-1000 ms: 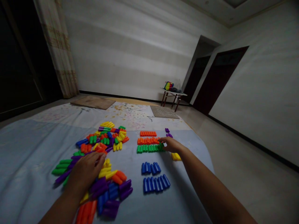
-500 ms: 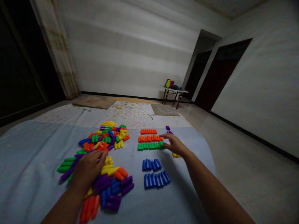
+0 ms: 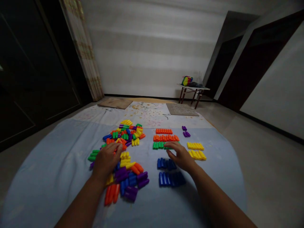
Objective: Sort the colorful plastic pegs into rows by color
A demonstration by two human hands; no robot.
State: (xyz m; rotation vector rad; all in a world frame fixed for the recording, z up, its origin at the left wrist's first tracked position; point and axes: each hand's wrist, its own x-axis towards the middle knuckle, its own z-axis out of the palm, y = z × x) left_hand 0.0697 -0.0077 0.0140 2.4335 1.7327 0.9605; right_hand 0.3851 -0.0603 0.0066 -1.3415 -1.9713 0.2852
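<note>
A mixed heap of bullet-shaped plastic toy blocks (image 3: 131, 179) in purple, blue, orange, yellow and green spreads over the left middle of the table. Over its left side is my left hand (image 3: 105, 161), fingers at the orange and yellow blocks, thumb apart; nothing shows in its grasp. My right hand (image 3: 181, 156) hovers at the right end of a green block row (image 3: 158, 145), fingers stretched and thumb apart, hiding part of that row. Two orange rows (image 3: 165, 138) lie just beyond. Nearer to me are two blue rows (image 3: 165, 179), partly shadowed by my right hand.
Right of my right hand lie two yellow rows (image 3: 195, 146), with small purple groups (image 3: 186, 134) farther off. A pale blue cloth (image 3: 59, 171) covers the table. Two flat boards (image 3: 115, 103) rest at its far edge. A small side table (image 3: 204, 89) holding a colourful bag stands by the wall.
The view has swung left, so the table sits farther right. My right hand has shifted nearer over the green row, and the yellow rows beside it are uncovered. My left hand stays over the heap.
</note>
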